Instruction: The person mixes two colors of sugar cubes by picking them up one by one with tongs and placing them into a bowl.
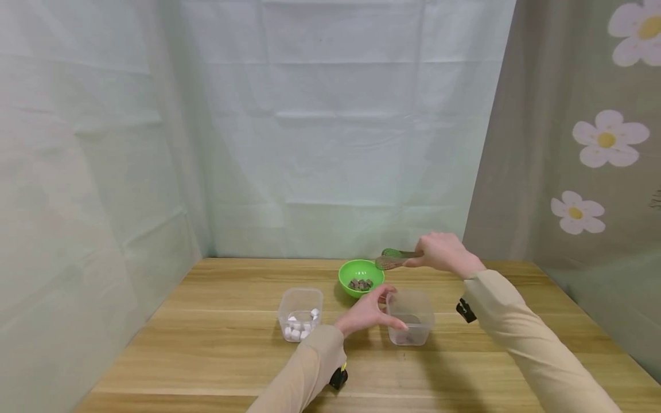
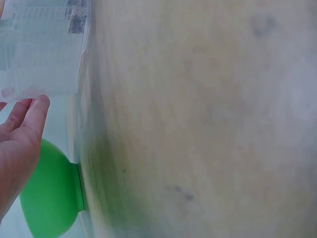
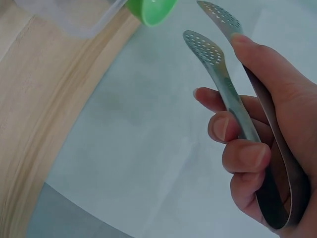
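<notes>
My left hand (image 1: 369, 312) holds a clear plastic container (image 1: 420, 310) by its left side, thumb at the front and fingers behind. A few dark pieces show blurrily through its wall near the bottom. In my right hand (image 1: 444, 252) I grip metal tongs (image 3: 237, 104) with perforated ends; the ends stand apart with nothing between them. The tongs are raised just right of a green bowl (image 1: 347, 274), which contains several small brown cubes (image 1: 360, 284). In the left wrist view the green bowl (image 2: 52, 191) sits beside my left hand.
A second clear container (image 1: 301, 298) with several white cubes (image 1: 295, 332) stands left of my left hand. The wooden table (image 1: 217, 332) backs onto a pale hanging cloth (image 1: 330, 143). A flowered curtain (image 1: 558, 172) hangs at the right.
</notes>
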The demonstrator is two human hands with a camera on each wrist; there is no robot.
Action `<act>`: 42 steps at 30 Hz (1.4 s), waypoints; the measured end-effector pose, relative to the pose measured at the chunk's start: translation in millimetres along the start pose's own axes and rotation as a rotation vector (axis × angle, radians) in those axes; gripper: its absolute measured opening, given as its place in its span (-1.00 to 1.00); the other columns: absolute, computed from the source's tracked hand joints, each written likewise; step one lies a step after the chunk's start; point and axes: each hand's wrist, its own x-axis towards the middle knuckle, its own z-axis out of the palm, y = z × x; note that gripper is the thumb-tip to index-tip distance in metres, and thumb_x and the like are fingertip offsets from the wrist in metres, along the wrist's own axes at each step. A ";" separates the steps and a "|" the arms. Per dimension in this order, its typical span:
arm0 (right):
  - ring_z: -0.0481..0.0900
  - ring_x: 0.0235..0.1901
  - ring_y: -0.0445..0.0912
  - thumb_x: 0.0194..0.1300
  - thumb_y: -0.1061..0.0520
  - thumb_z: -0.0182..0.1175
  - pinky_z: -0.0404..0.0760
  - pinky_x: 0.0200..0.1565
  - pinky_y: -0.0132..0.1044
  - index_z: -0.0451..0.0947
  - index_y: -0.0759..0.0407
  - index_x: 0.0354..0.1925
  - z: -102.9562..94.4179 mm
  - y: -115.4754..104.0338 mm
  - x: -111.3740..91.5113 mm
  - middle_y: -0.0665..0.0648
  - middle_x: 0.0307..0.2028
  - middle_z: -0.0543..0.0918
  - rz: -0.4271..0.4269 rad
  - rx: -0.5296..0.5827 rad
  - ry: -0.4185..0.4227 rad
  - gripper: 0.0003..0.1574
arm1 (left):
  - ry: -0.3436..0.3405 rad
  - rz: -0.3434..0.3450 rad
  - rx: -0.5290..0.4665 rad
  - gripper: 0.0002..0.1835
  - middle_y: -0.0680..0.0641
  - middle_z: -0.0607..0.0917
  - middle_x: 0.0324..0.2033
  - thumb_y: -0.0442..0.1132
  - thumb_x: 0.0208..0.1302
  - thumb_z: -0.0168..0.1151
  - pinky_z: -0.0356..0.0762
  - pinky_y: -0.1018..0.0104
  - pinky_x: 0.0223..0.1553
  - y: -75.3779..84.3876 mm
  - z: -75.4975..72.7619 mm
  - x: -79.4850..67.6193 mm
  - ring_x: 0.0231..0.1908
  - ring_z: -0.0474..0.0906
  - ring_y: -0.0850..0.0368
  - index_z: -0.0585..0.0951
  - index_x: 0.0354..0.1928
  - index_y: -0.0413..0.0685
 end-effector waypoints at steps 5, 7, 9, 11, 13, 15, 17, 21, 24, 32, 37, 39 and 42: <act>-0.10 -0.76 -0.25 0.02 -0.21 0.29 -0.02 -0.70 -0.39 0.13 -0.04 -0.87 -12.0 4.5 -16.4 -0.14 -0.83 -0.04 0.017 0.014 -0.025 -0.34 | 0.001 0.000 0.005 -0.13 0.08 0.44 -0.02 -0.05 -0.23 0.51 0.33 0.28 -0.07 1.3 -0.8 -0.2 -0.04 0.35 0.18 0.33 0.19 -0.06; -0.10 -0.75 -0.25 0.01 -0.22 0.29 -0.03 -0.69 -0.38 0.16 -0.05 -0.87 -17.4 6.5 -22.5 -0.14 -0.82 -0.04 0.028 0.009 -0.039 -0.36 | 0.002 0.000 0.001 -0.13 0.09 0.44 -0.02 -0.05 -0.24 0.52 0.33 0.28 -0.07 1.2 -1.3 -0.2 -0.05 0.36 0.19 0.33 0.19 -0.06; -0.10 -0.75 -0.25 0.00 -0.23 0.29 -0.04 -0.69 -0.37 0.20 -0.05 -0.87 -23.2 7.4 -28.1 -0.14 -0.81 -0.04 0.045 0.011 -0.061 -0.39 | 0.002 -0.001 -0.004 -0.12 0.09 0.43 -0.01 -0.06 -0.24 0.52 0.33 0.28 -0.07 1.4 -1.9 -0.4 -0.05 0.36 0.18 0.32 0.20 -0.05; -0.11 -0.74 -0.24 -0.01 -0.24 0.29 -0.05 -0.68 -0.37 0.19 -0.06 -0.87 -28.1 7.5 -32.1 -0.14 -0.80 -0.05 0.060 0.015 -0.084 -0.38 | 0.005 0.000 -0.005 -0.12 0.09 0.43 0.00 -0.06 -0.25 0.52 0.33 0.27 -0.06 1.6 -2.5 -0.8 -0.06 0.38 0.18 0.32 0.20 -0.03; -0.11 -0.76 -0.25 -0.01 -0.23 0.30 -0.05 -0.69 -0.38 0.17 -0.07 -0.87 -31.8 6.7 -34.6 -0.14 -0.81 -0.04 0.077 0.021 -0.118 -0.38 | 0.006 -0.004 -0.001 -0.11 0.10 0.41 0.02 -0.05 -0.24 0.52 0.33 0.26 -0.04 2.3 -3.1 -1.7 -0.05 0.38 0.19 0.31 0.21 -0.02; -0.10 -0.78 -0.25 -0.01 -0.21 0.31 -0.05 -0.70 -0.39 0.14 -0.06 -0.86 -34.5 4.4 -36.3 -0.14 -0.82 -0.02 0.095 0.036 -0.154 -0.36 | 0.005 -0.007 0.002 -0.10 0.10 0.41 0.03 -0.05 -0.24 0.52 0.33 0.24 -0.03 2.6 -3.3 -2.2 -0.05 0.37 0.19 0.31 0.22 -0.02; -0.05 -0.82 -0.26 0.00 -0.19 0.31 -0.01 -0.72 -0.40 0.22 -0.05 -0.88 -35.7 1.6 -37.4 -0.14 -0.85 0.03 0.122 0.060 -0.205 -0.40 | 0.004 -0.011 0.006 -0.09 0.11 0.40 0.04 -0.05 -0.24 0.51 0.33 0.23 -0.03 2.5 -3.3 -2.8 -0.05 0.37 0.20 0.30 0.23 -0.02; 0.08 -0.85 -0.24 0.01 -0.15 0.32 0.11 -0.73 -0.38 0.46 0.03 -0.80 -34.9 -6.3 -39.2 -0.10 -0.89 0.20 0.180 0.105 -0.313 -0.54 | 0.000 -0.017 -0.001 -0.11 0.08 0.41 0.03 -0.05 -0.24 0.51 0.34 0.22 -0.05 2.2 -3.2 -3.1 -0.05 0.37 0.18 0.30 0.22 0.02; 0.15 -0.84 -0.22 -0.01 -0.13 0.33 0.17 -0.72 -0.36 0.54 0.08 -0.74 -30.1 -11.5 -38.7 -0.05 -0.88 0.30 0.207 0.097 -0.380 -0.59 | -0.005 -0.017 -0.008 -0.13 0.03 0.41 0.04 -0.06 -0.23 0.51 0.34 0.21 -0.05 1.8 -2.9 -2.9 -0.03 0.37 0.13 0.32 0.21 0.07; 0.15 -0.83 -0.22 -0.07 -0.12 0.35 0.15 -0.72 -0.37 0.54 0.10 -0.74 -16.6 -19.3 -31.5 -0.04 -0.88 0.32 0.205 0.019 -0.453 -0.61 | -0.008 -0.014 -0.018 -0.17 0.07 0.42 0.00 -0.07 -0.23 0.52 0.36 0.28 -0.09 2.0 -2.3 -2.9 -0.03 0.37 0.10 0.34 0.18 0.10; 0.13 -0.84 -0.23 -0.10 -0.11 0.37 0.18 -0.71 -0.37 0.57 0.11 -0.75 -11.6 -24.6 -27.1 -0.03 -0.88 0.34 0.227 0.010 -0.500 -0.62 | -0.013 -0.022 -0.017 -0.17 0.09 0.43 -0.01 -0.06 -0.21 0.51 0.37 0.29 -0.13 1.8 -2.2 -2.6 -0.04 0.37 0.14 0.33 0.18 0.12; 0.13 -0.85 -0.23 -0.10 -0.10 0.38 0.20 -0.71 -0.37 0.57 0.11 -0.76 -8.9 -26.0 -25.7 -0.02 -0.88 0.36 0.229 0.006 -0.511 -0.62 | -0.014 -0.025 -0.012 -0.17 0.09 0.43 -0.01 -0.06 -0.21 0.50 0.37 0.29 -0.12 1.8 -2.0 -2.3 -0.05 0.37 0.15 0.33 0.19 0.13; 0.14 -0.84 -0.24 -0.11 -0.08 0.38 0.19 -0.71 -0.38 0.57 0.11 -0.78 -6.8 -28.0 -25.4 -0.02 -0.88 0.38 0.229 0.002 -0.516 -0.63 | -0.012 -0.023 -0.008 -0.17 0.08 0.42 0.00 -0.05 -0.22 0.51 0.38 0.30 -0.13 2.3 -1.5 -1.5 -0.05 0.36 0.17 0.33 0.18 0.13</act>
